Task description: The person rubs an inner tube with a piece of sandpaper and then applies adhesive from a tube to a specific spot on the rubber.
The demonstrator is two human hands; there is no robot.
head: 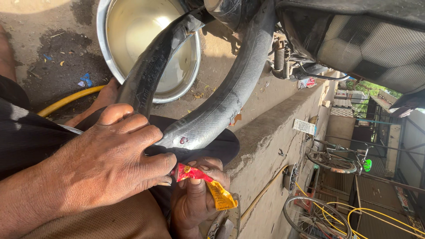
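A black rubber inner tube (221, 97) arcs from a steel basin down across my lap. It has a small red mark (183, 140) near its lower end. My left hand (110, 163) presses down on the tube's lower end, fingers curled over the rubber. My right hand (195, 199) sits just below it and pinches a small crumpled red and yellow squeeze tube (208, 183). The squeeze tube's red end touches my left forefinger, just under the rubber.
The round steel basin (106, 48) stands on wet dirt ground with a yellow hose (66, 101) beside it. A vehicle's spring and seat (363, 48) loom at the upper right. A concrete ledge (274, 128) runs along the right, with bicycles (332, 161) beyond.
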